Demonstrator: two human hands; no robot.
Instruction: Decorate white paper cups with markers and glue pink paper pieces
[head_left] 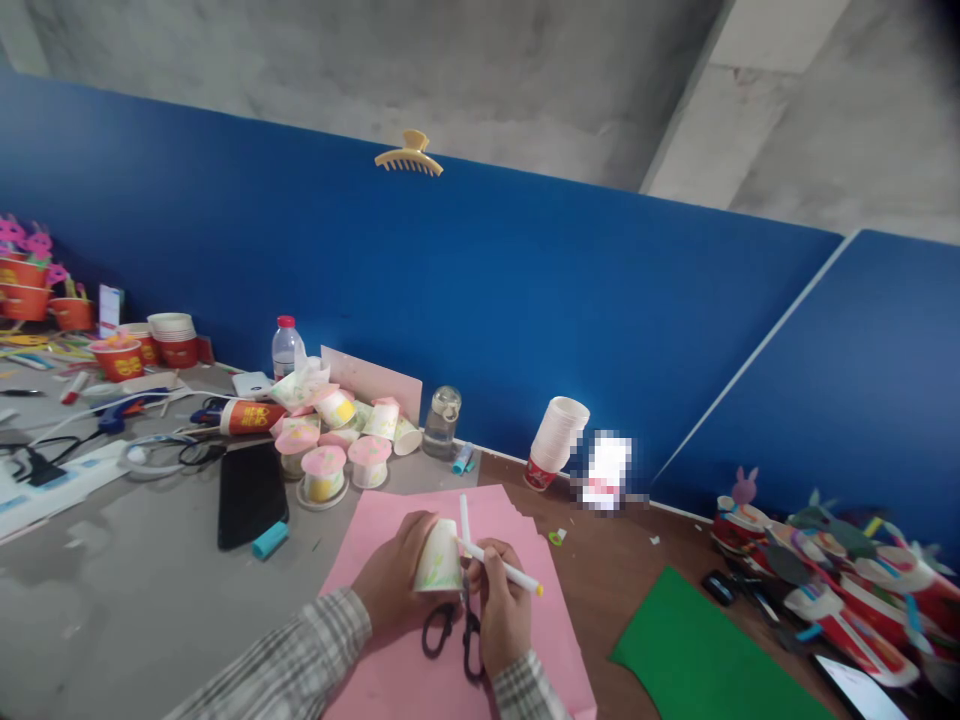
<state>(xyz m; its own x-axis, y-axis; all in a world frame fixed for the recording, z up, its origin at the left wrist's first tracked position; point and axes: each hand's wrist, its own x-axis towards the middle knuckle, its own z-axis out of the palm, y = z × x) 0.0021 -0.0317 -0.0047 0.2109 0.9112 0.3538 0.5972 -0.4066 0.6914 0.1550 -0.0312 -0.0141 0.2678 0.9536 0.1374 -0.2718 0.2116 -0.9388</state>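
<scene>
The paper cup [438,558] is held over the pink paper [556,645] by the left hand [395,575], fingers clamped on its wall. The white marker [516,575] is clamped in the fingers of the right hand [505,610], tip toward the cup. Stacked cups [556,440] are positioned at the far edge of the tabletop [172,600].

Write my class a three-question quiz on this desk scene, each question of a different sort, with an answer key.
1. Multiple choice: what is in the right hand?
A) a ruler
B) a white marker
C) a paintbrush

2. True or false: the green sheet lies to the right of the pink paper.

3. Fill in the missing word: the left hand holds a paper ____ with green marks on its side.

Key: 1 B; 2 true; 3 cup.
</scene>
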